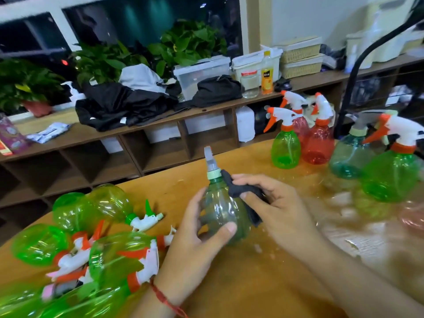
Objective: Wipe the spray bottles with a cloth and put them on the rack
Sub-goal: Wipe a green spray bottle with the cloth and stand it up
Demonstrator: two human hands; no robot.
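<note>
While green spray bottles [91,244] lie heaped on their sides at the left of the wooden table [241,285], a person's left hand [195,242] curls round the belly of an upright dark-green bottle [221,210], thumb across its front. The right hand [277,203], just right of the bottle, pinches a black cloth [241,188] against its shoulder. Further right, green, red and teal bottles [319,145] stand upright together

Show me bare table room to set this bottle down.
Bare table lies behind the held bottle, between the lying green bottles and the upright bottles. Another bare patch lies nearer the person, between the left hand and right hand. It is crowded among both bottle groups.
</note>
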